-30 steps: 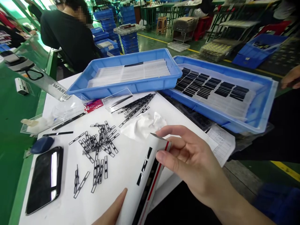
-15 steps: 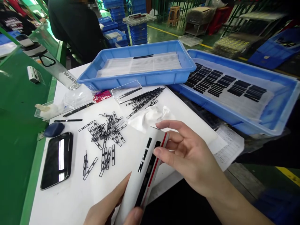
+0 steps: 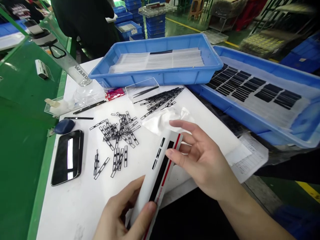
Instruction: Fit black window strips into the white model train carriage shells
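Note:
A long white box with a black strip, three short black marks and a red line stands tilted in front of me. Wrapped round its lower part is my left hand, closed, the thumb lying over the black strip. At the box's upper end, my right hand has its thumb on the face and bent fingers at the right edge; its index finger is raised off the end. Crumpled white tissue lies just behind. Left of the box, thin black-framed strips are scattered in a loose pile.
A blue tray of white sheets stands behind, another blue tray of black strips at right. More strips, a phone, a dark blue mouse-shaped object and a bottle are on the table. A person in black is beyond.
My right index finger has lifted from the box's upper end. My left thumb has moved higher up the face. The whole view has shifted a little, with the table things now further right and higher.

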`<state>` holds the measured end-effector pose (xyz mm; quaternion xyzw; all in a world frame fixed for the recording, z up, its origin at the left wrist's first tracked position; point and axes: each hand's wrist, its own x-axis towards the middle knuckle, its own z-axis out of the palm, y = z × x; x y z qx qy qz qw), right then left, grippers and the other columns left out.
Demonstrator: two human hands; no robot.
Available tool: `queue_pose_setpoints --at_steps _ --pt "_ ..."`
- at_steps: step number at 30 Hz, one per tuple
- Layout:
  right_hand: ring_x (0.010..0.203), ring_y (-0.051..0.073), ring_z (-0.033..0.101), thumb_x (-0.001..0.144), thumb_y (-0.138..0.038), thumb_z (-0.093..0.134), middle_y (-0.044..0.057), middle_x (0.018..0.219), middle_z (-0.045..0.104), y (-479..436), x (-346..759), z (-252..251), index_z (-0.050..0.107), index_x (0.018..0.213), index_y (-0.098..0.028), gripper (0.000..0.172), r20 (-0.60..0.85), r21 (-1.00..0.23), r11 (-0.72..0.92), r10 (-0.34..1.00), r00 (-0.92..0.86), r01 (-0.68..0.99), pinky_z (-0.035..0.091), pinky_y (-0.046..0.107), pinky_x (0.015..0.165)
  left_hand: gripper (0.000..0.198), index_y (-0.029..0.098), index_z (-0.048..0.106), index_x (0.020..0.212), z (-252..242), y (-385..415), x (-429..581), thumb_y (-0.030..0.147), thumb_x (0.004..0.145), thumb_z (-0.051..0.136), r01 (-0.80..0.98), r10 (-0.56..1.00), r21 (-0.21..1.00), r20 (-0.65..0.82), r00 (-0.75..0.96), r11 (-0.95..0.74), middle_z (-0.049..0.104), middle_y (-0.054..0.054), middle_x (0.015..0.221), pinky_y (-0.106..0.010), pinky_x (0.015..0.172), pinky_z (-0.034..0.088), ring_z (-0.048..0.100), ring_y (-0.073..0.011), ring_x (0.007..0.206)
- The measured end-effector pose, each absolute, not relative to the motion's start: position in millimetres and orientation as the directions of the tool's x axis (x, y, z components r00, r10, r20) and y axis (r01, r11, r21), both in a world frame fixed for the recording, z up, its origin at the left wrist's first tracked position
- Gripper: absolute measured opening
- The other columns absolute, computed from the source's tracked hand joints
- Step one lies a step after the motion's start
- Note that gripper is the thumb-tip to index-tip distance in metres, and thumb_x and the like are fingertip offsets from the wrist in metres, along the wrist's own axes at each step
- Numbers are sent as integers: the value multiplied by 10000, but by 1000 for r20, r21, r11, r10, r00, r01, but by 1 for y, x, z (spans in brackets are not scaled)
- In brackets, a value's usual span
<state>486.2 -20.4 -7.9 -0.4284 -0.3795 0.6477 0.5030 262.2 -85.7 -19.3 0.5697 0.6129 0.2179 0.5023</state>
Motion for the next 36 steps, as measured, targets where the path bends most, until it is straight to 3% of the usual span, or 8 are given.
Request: queue_pose_setpoints --at_steps 4,10,17,23,27,31,36 --pt "809 162 785 911 -242 834 5 1107 772 -21 484 -10 523 1380 -358 575 -238 -881 -265 964 -116 -391 692 308 799 471 281 708 1390 -6 -76 274 536 998 658 425 906 856 -391 161 294 798 -31 1284 -201 918 637 782 -219 1077" --pt "923 200 823 880 -227 868 13 1120 790 -25 481 -14 501 1446 -361 687 -265 -828 -329 943 -200 -454 712 304 811 575 251 662 1462 -12 -84 264 549 971 691 501 922 814 -380 75 295 702 -55 1462 -356 1137 574 673 -307 1332" --pt "875 183 816 880 -189 856 3 1086 798 -23 482 -16 523 1440 -355 673 -268 -844 -342 936 -228 -413 704 278 777 462 292 733 1389 -3 -74 269 493 976 679 543 957 829 -251 142 137 811 -12 1256 -275 964 640 776 -273 1120" --pt "962 241 821 821 -141 888 26 1230 779 -25 477 -14 554 1420 -369 723 -276 -875 -314 949 -153 -368 715 352 843 421 284 759 1350 -7 -66 271 417 955 699 489 966 870 -179 189 65 836 -5 1169 -232 860 640 801 -233 968" --pt "960 240 820 896 -197 832 41 1280 760 -23 472 -19 502 1466 -381 684 -278 -888 -309 951 -136 -340 709 372 856 405 284 762 1343 -14 -59 269 383 956 699 404 956 910 -195 218 93 838 5 1140 -213 797 632 789 -211 913" --pt "1039 244 806 905 -193 824 34 1329 740 -25 469 -22 368 1560 -439 835 -307 -849 -349 937 -166 -397 694 401 933 410 261 760 1341 -17 -55 267 386 955 702 384 947 916 -218 236 115 834 0 1024 -213 715 615 741 -184 787" --pt "988 213 811 837 -116 873 -2 1222 775 -28 467 -23 305 1593 -478 1012 -316 -830 -376 926 -208 -411 695 356 912 399 242 761 1326 -18 -56 266 393 965 681 379 947 919 -208 243 105 819 -11 955 -231 670 610 715 -184 731"
